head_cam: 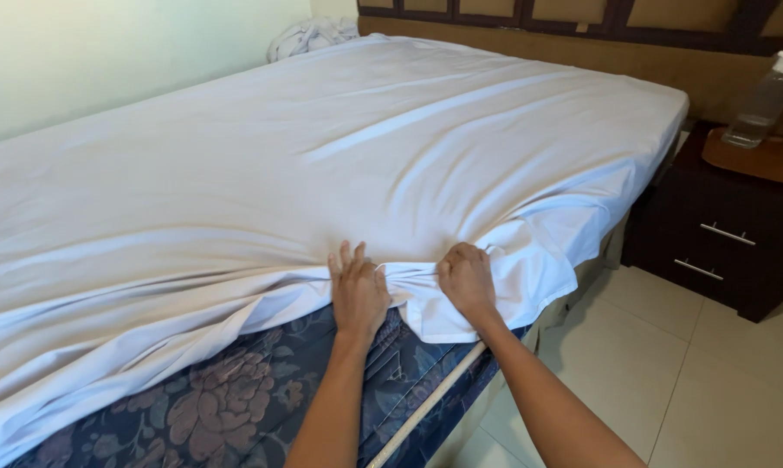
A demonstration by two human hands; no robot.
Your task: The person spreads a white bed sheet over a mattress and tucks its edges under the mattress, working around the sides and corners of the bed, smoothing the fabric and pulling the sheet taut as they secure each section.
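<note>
Head view looking down over a bed corner. Left hand (358, 290) laid flat, fingers spread, pressing on the gathered edge of the white bedsheet (339, 165) at the near side of the mattress (236, 399); palm down on the cloth, nothing visibly pinched, so more a press than a grip. Right hand (466, 279) just beside it, fingers curled closed into a loose fist around a bunched fold of the same sheet, knuckles up. Between the two hands, a tight twisted gather of white fabric, touching both. Sheet spread across the whole top of the mattress, wrinkled in long creases radiating from the gather, hanging over the near edge to the left and draping in a loose flap at the right corner. Below the hands, the mattress side exposed: dark blue with a floral pattern and pale piping along its lower edge. At the far head end, a crumpled white bundle of cloth (309, 36) against the pale wall, next to the padded brown headboard (582, 35). To the right of the bed, well apart from the hands, a dark wooden nightstand (721, 243) with two metal drawer handles, bearing a clear plastic bottle (768, 100) with a white cap. Pale tiled floor (695, 381) beneath.
</note>
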